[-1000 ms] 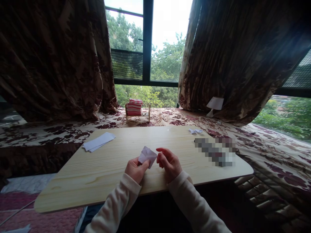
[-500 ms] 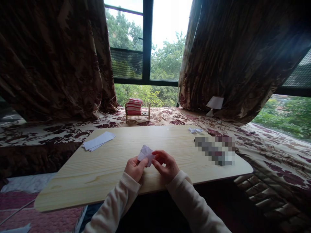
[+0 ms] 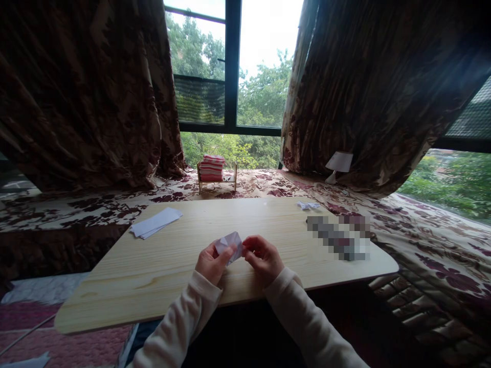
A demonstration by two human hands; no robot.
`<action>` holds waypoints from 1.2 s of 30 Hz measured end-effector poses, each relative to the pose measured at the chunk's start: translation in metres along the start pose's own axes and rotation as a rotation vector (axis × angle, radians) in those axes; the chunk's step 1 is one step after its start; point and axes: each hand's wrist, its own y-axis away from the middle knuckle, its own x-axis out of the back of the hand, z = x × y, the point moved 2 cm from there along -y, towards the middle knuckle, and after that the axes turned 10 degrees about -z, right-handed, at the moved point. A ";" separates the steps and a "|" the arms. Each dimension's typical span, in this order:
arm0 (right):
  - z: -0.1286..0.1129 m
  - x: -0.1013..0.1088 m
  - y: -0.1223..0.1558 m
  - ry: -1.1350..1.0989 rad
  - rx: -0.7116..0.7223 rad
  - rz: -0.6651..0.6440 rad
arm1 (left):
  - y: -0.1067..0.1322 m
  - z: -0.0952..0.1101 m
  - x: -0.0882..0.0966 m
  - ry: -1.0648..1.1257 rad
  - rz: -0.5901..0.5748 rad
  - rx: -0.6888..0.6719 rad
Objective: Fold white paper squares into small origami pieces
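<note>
A small folded piece of white paper (image 3: 232,240) is held up above the near edge of the table, creases showing on its face. My left hand (image 3: 214,262) grips it from the left, thumb pressed across its front. At the paper's right corner, my right hand (image 3: 264,257) has thumb and forefinger pinched together on the edge. The fingers behind the paper are hidden.
White paper strips (image 3: 156,223) lie at the left of the wooden table (image 3: 169,266). Small folded paper pieces (image 3: 308,205) sit at the back right, near a pixelated patch. Beyond stand a little rack with striped cloths (image 3: 212,168) and a white lamp (image 3: 339,162).
The folded paper has turned slightly between my hands. My right thumb and forefinger have closed from a looser curl into a pinch at its right corner.
</note>
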 end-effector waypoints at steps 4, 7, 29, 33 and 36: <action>-0.004 0.004 0.000 0.079 0.058 -0.029 | 0.001 0.001 0.001 -0.034 -0.008 0.009; -0.004 0.007 0.000 0.058 0.090 0.031 | 0.004 0.005 -0.002 -0.054 -0.062 0.035; -0.007 0.000 0.003 0.232 0.154 -0.071 | 0.000 -0.003 0.002 0.034 0.069 0.034; -0.008 0.000 0.003 0.273 0.172 -0.034 | 0.000 -0.002 0.002 0.008 0.050 0.027; -0.009 0.000 0.002 0.289 0.186 -0.041 | 0.000 0.000 0.001 -0.023 0.057 0.025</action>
